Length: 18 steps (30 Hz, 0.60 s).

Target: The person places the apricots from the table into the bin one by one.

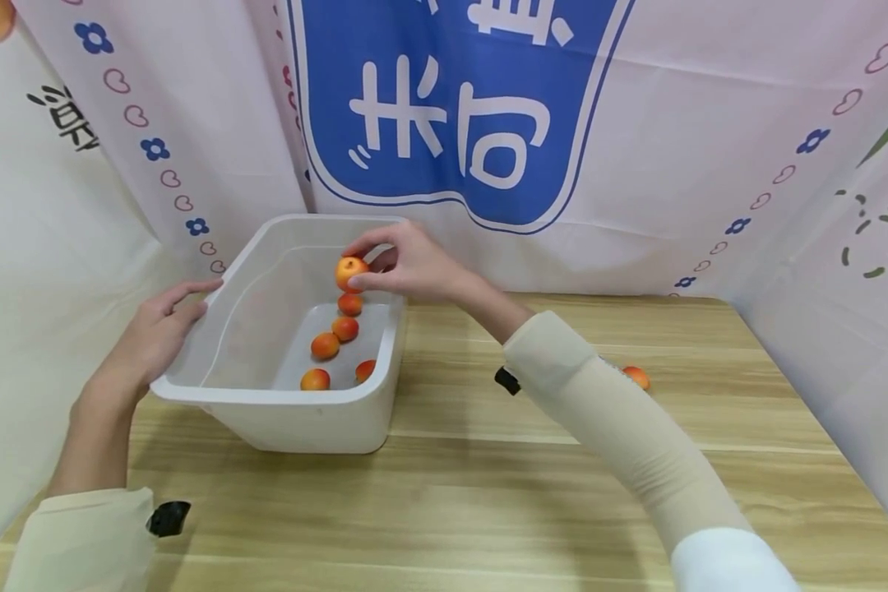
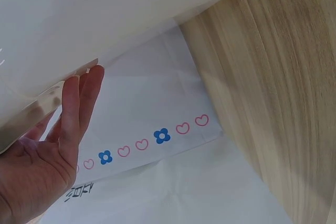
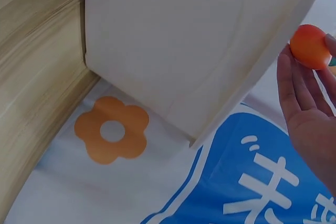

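Note:
My right hand (image 1: 418, 267) pinches an orange-red apricot (image 1: 351, 274) between thumb and fingertips, above the inside of a white plastic bin (image 1: 281, 396) near its right wall. The right wrist view shows the same apricot (image 3: 310, 46) beyond the bin's rim, held at the fingertips. Several more apricots (image 1: 325, 345) lie on the bin floor, one partly hidden by the front rim. At the bin's left rim is my left hand (image 1: 151, 333). Seen from the left wrist, its fingers (image 2: 71, 114) are nearly straight and touch the rim from outside.
A single apricot (image 1: 636, 377) lies on the wooden table (image 1: 459, 493) to the right, partly behind my right sleeve. Printed white cloth (image 1: 636, 205) hangs close behind the bin and along both sides of the table.

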Each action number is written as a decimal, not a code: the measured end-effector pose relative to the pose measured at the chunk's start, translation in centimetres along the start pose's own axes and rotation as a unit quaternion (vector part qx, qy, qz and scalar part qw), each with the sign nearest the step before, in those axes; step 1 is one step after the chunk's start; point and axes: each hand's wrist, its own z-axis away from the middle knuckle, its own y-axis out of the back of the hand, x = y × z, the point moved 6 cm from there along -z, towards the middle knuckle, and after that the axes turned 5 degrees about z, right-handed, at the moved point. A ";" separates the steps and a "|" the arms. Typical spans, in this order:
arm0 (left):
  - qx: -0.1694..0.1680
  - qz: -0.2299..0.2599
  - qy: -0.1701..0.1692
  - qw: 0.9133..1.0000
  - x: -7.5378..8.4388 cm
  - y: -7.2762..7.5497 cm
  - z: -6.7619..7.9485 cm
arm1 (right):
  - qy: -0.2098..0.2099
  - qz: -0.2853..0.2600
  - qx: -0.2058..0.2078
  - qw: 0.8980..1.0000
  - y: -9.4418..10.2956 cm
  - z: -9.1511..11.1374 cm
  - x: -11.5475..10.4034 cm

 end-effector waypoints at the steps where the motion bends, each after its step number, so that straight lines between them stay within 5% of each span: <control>1: 0.001 0.001 0.000 1.000 0.0 0.0 0.0 | 0.000 0.004 -0.008 1.000 -0.4 -0.4 -0.1; 18: 0.002 0.001 -0.001 1.000 0.0 0.1 0.0 | -0.056 0.071 -0.130 0.987 -5.8 -4.6 1.1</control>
